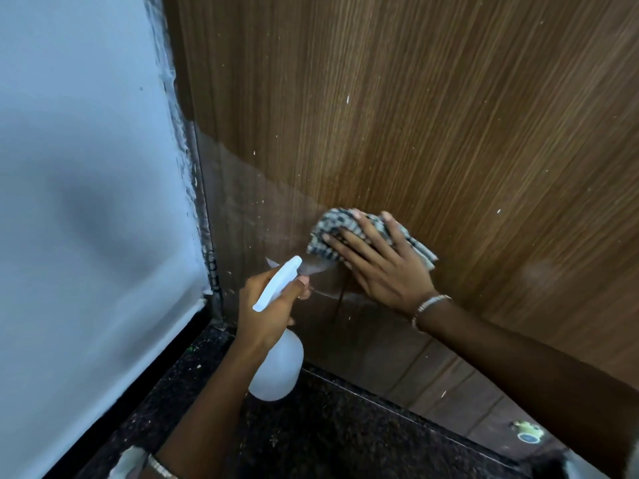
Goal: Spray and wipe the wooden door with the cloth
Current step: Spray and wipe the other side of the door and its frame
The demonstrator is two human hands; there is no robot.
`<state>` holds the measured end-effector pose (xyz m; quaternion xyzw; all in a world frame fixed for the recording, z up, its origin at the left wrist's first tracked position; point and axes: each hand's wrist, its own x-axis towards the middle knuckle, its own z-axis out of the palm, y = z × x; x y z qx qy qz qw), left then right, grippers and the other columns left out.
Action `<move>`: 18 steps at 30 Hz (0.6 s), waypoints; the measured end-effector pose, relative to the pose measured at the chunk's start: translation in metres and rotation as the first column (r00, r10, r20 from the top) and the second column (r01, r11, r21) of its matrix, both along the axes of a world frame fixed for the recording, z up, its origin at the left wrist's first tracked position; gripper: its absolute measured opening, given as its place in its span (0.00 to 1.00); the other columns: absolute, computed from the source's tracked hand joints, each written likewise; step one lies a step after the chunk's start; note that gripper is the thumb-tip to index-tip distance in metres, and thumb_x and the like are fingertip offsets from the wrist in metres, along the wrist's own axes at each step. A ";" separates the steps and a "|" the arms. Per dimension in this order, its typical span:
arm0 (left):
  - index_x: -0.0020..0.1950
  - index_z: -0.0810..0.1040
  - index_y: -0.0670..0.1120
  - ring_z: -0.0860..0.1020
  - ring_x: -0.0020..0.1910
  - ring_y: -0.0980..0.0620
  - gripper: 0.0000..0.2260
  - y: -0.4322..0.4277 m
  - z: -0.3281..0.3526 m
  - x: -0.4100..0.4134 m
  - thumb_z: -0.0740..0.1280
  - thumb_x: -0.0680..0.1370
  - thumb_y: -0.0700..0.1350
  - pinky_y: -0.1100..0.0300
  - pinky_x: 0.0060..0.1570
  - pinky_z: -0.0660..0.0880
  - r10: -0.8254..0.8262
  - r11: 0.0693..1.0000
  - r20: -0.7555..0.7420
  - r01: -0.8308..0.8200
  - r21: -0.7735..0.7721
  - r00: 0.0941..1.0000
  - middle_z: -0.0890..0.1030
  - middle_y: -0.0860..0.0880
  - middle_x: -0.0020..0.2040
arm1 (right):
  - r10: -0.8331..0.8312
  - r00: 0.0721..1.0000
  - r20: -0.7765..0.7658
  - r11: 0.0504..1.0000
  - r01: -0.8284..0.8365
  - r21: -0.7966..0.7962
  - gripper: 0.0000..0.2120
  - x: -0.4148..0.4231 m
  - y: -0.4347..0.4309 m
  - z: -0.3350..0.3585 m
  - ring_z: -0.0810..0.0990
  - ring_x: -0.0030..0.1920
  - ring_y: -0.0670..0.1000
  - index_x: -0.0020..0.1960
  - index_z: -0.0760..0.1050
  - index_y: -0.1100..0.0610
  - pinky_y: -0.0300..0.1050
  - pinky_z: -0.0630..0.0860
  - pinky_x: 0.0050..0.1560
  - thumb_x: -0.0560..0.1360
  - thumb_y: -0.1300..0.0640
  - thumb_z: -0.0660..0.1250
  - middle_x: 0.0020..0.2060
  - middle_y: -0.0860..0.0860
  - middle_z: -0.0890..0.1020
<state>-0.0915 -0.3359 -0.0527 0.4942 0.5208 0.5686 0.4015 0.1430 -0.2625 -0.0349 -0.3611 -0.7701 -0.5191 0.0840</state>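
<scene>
The wooden door (432, 108) fills the upper right, brown with vertical grain and small white specks; its lower part is darker. My right hand (383, 264) lies flat on a black-and-white patterned cloth (332, 229), pressing it against the door low down. My left hand (269, 305) grips the neck of a white spray bottle (280, 368), nozzle pointed at the door just left of the cloth, a finger on the trigger. A faint mist shows in front of the nozzle. A dark drip runs down the door below the cloth.
A pale wall (86, 184) stands on the left, meeting the door at a rough painted edge (193, 174). Below is a dark speckled stone floor (311, 437). A small round object (528, 433) lies on the floor at the lower right. Both wrists wear bracelets.
</scene>
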 end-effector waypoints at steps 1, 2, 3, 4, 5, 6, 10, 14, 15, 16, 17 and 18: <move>0.52 0.86 0.47 0.85 0.38 0.49 0.05 0.000 0.002 -0.003 0.72 0.78 0.41 0.59 0.29 0.77 0.005 1.000 -0.004 -0.005 0.008 1.000 0.87 0.49 0.40 | 0.013 0.999 0.029 0.999 -0.012 -0.035 0.29 -0.021 0.011 0.006 0.52 0.83 0.61 0.85 0.52 0.53 0.65 0.45 0.82 0.87 0.48 0.53 0.83 0.57 0.58; 0.52 0.85 0.49 0.85 0.39 0.51 0.05 0.000 0.004 -0.005 0.72 0.78 0.42 0.59 0.30 0.78 0.009 1.000 0.000 -0.009 0.015 1.000 0.87 0.49 0.40 | 0.024 0.998 0.055 0.997 -0.021 -0.070 0.29 -0.039 0.019 0.010 0.49 0.84 0.62 0.85 0.50 0.54 0.66 0.42 0.82 0.87 0.48 0.51 0.84 0.57 0.56; 0.50 0.85 0.52 0.85 0.40 0.53 0.06 -0.001 0.007 -0.007 0.72 0.78 0.42 0.61 0.30 0.79 0.019 1.000 0.011 -0.019 0.020 1.000 0.87 0.51 0.39 | 0.037 0.997 0.071 0.995 -0.030 -0.093 0.29 -0.053 0.026 0.013 0.48 0.84 0.62 0.86 0.48 0.54 0.66 0.40 0.81 0.87 0.48 0.50 0.84 0.57 0.55; 0.48 0.84 0.55 0.85 0.40 0.54 0.07 -0.001 0.010 -0.009 0.71 0.78 0.42 0.61 0.30 0.79 0.032 0.999 0.023 -0.033 0.024 0.999 0.87 0.52 0.39 | 0.043 0.996 0.077 0.994 -0.035 -0.104 0.29 -0.061 0.030 0.014 0.47 0.84 0.62 0.86 0.47 0.54 0.66 0.40 0.81 0.87 0.48 0.50 0.84 0.56 0.55; 0.48 0.83 0.56 0.85 0.40 0.53 0.08 0.000 0.012 -0.011 0.71 0.78 0.42 0.61 0.28 0.78 0.044 0.999 0.035 -0.045 0.024 0.998 0.87 0.51 0.39 | 0.042 0.996 0.082 0.993 -0.033 -0.109 0.30 -0.063 0.032 0.013 0.47 0.84 0.62 0.86 0.47 0.55 0.66 0.41 0.82 0.87 0.48 0.50 0.84 0.57 0.54; 0.49 0.83 0.56 0.85 0.41 0.53 0.07 0.001 0.013 -0.013 0.71 0.78 0.43 0.59 0.28 0.77 0.054 0.998 0.051 -0.055 0.022 0.997 0.87 0.51 0.39 | 0.042 0.995 0.094 0.993 -0.032 -0.110 0.30 -0.058 0.031 0.011 0.47 0.84 0.62 0.86 0.47 0.55 0.65 0.42 0.82 0.87 0.48 0.50 0.84 0.57 0.54; 0.57 0.84 0.50 0.84 0.42 0.55 0.08 0.004 0.013 -0.018 0.70 0.79 0.44 0.57 0.31 0.78 0.079 0.997 0.107 -0.079 -0.002 0.991 0.87 0.49 0.40 | 0.041 0.993 0.107 0.996 -0.032 -0.080 0.31 0.008 0.004 -0.006 0.51 0.84 0.61 0.85 0.50 0.54 0.64 0.46 0.82 0.86 0.49 0.55 0.84 0.57 0.55; 0.54 0.84 0.49 0.84 0.41 0.58 0.05 0.002 0.013 -0.021 0.71 0.79 0.44 0.56 0.32 0.79 0.082 0.997 0.098 -0.083 0.003 0.992 0.86 0.52 0.39 | -0.025 0.997 0.071 0.998 0.029 -0.047 0.28 0.070 -0.032 -0.025 0.54 0.83 0.58 0.85 0.56 0.50 0.62 0.49 0.82 0.86 0.48 0.55 0.83 0.55 0.60; 0.53 0.84 0.50 0.84 0.41 0.59 0.05 0.001 0.013 -0.022 0.71 0.78 0.44 0.57 0.31 0.78 0.078 0.997 0.097 -0.079 0.003 0.992 0.86 0.54 0.39 | -0.046 0.997 0.062 0.998 0.048 -0.033 0.28 0.073 -0.035 -0.027 0.54 0.83 0.58 0.84 0.57 0.49 0.62 0.49 0.82 0.86 0.47 0.55 0.83 0.54 0.60; 0.53 0.84 0.51 0.84 0.41 0.60 0.05 0.001 0.013 -0.024 0.71 0.78 0.44 0.58 0.30 0.78 0.079 0.997 0.101 -0.079 -0.001 0.992 0.86 0.55 0.38 | -0.061 0.997 0.054 0.998 0.063 -0.027 0.28 0.071 -0.035 -0.028 0.54 0.83 0.57 0.84 0.57 0.48 0.62 0.49 0.82 0.86 0.47 0.55 0.82 0.53 0.61; 0.54 0.83 0.51 0.84 0.41 0.60 0.05 0.000 0.013 -0.026 0.71 0.78 0.44 0.58 0.30 0.78 0.082 0.997 0.109 -0.081 -0.006 0.991 0.86 0.54 0.38 | -0.073 0.996 0.050 0.997 0.074 -0.029 0.27 0.067 -0.034 -0.028 0.54 0.83 0.57 0.84 0.57 0.48 0.63 0.50 0.82 0.86 0.47 0.55 0.82 0.52 0.61; 0.55 0.83 0.51 0.84 0.41 0.59 0.07 0.000 0.013 -0.030 0.72 0.78 0.44 0.58 0.30 0.78 0.083 0.997 0.114 -0.082 -0.005 0.990 0.86 0.53 0.39 | -0.078 0.996 0.048 0.997 0.079 -0.026 0.28 0.059 -0.031 -0.027 0.54 0.83 0.57 0.84 0.57 0.48 0.63 0.50 0.82 0.86 0.47 0.55 0.83 0.52 0.61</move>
